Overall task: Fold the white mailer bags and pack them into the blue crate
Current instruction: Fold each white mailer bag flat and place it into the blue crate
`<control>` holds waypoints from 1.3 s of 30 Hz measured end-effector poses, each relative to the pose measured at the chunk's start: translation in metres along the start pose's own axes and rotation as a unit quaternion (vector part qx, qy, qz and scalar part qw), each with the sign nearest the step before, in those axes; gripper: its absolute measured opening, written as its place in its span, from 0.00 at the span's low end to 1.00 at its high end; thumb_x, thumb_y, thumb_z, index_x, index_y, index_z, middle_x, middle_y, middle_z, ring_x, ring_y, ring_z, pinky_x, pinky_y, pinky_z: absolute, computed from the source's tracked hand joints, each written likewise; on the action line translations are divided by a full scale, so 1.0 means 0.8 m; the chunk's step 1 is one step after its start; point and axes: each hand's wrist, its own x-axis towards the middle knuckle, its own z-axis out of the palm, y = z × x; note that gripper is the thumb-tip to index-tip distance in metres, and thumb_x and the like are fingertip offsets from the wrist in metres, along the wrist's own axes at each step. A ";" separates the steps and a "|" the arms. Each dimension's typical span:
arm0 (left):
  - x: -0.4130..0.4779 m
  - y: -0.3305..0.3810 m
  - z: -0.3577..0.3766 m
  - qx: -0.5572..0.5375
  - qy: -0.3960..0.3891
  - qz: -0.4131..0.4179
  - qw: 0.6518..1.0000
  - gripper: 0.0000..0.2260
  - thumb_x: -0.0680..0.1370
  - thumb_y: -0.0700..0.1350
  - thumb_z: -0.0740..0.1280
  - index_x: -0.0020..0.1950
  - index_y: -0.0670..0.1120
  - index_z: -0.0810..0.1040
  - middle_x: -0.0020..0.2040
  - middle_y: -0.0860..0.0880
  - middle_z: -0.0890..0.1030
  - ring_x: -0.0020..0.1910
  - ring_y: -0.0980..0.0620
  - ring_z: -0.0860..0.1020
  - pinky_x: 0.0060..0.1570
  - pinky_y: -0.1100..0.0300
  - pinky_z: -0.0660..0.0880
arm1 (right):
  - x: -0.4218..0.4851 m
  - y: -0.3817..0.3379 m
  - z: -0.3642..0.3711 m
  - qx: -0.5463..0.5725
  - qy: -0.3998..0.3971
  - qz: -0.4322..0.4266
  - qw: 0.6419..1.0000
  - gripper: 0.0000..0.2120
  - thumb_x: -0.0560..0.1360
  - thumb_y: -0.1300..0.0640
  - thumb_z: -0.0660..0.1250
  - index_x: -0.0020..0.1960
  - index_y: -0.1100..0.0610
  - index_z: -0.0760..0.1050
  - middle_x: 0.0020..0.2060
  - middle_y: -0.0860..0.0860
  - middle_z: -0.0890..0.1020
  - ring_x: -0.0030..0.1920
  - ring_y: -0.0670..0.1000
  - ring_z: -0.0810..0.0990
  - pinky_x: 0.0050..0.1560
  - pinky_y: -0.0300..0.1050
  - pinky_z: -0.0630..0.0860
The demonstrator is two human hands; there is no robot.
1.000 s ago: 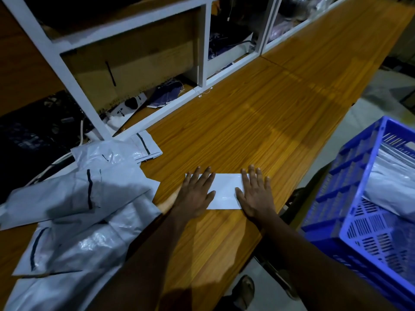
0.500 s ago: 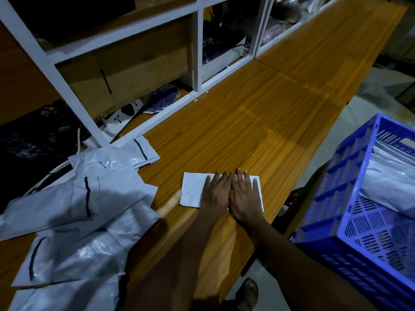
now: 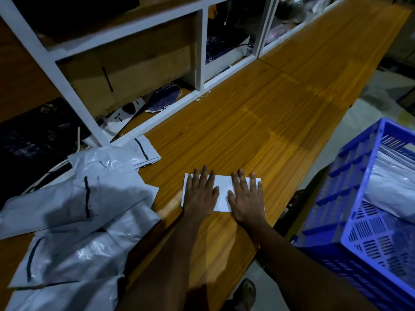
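A folded white mailer bag (image 3: 222,191) lies flat on the wooden table (image 3: 258,122) near its front edge. My left hand (image 3: 201,191) presses on its left half with straight, spread fingers. My right hand (image 3: 246,197) presses flat on its right half. A loose pile of unfolded white mailer bags (image 3: 80,212) with dark strips covers the table's left end. The blue crate (image 3: 350,223) stands to the right, below table height, with folded white bags (image 3: 390,187) inside.
A white-framed shelf unit (image 3: 202,52) runs along the table's back edge, holding cardboard, dark packets and cables. Grey floor shows between the table and the crate, and a sandalled foot (image 3: 246,292) is below the table edge.
My hands, side by side at the bag's middle half a second ago, have slid apart toward its two ends, smoothing it flat. The bag stays in place.
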 end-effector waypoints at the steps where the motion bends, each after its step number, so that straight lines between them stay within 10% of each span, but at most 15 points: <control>1: 0.001 -0.002 -0.001 -0.005 -0.001 -0.014 1.000 0.30 0.81 0.58 0.43 0.80 0.45 0.61 0.80 0.41 0.59 0.79 0.39 0.57 0.76 0.41 0.58 | 0.000 0.000 0.000 -0.003 -0.001 0.000 1.000 0.31 0.83 0.42 0.42 0.81 0.55 0.53 0.80 0.55 0.53 0.79 0.64 0.47 0.76 0.67 0.50; 19: -0.014 -0.040 -0.021 0.027 -0.046 -0.037 0.998 0.32 0.83 0.61 0.43 0.82 0.44 0.43 0.82 0.41 0.42 0.80 0.43 0.40 0.76 0.39 0.39 | 0.036 0.041 -0.009 -0.009 -0.039 -0.094 0.995 0.36 0.79 0.34 0.30 0.82 0.50 0.41 0.81 0.50 0.42 0.80 0.56 0.37 0.77 0.62 0.42; 26: -0.032 -0.025 -0.020 0.005 -0.028 -0.061 0.998 0.35 0.80 0.60 0.41 0.81 0.41 0.57 0.81 0.39 0.52 0.80 0.41 0.50 0.75 0.36 0.43 | 0.057 0.053 -0.021 -0.034 -0.056 -0.125 0.990 0.33 0.80 0.35 0.35 0.81 0.48 0.37 0.80 0.47 0.38 0.79 0.52 0.36 0.78 0.58 0.37; 35: -0.040 -0.026 -0.023 0.002 -0.028 -0.020 0.999 0.27 0.85 0.53 0.49 0.82 0.44 0.50 0.82 0.44 0.48 0.81 0.42 0.46 0.76 0.38 0.47 | 0.043 -0.050 -0.029 0.007 -0.040 -0.168 0.985 0.31 0.83 0.43 0.40 0.78 0.58 0.62 0.78 0.57 0.62 0.79 0.61 0.56 0.75 0.64 0.53; 39: -0.041 -0.027 -0.029 0.026 -0.049 -0.010 0.998 0.29 0.85 0.54 0.48 0.82 0.45 0.43 0.82 0.45 0.43 0.80 0.43 0.40 0.77 0.39 0.42 | 0.032 -0.069 -0.003 0.000 -0.045 -0.175 0.984 0.31 0.83 0.42 0.36 0.80 0.55 0.56 0.79 0.53 0.58 0.79 0.58 0.54 0.76 0.62 0.53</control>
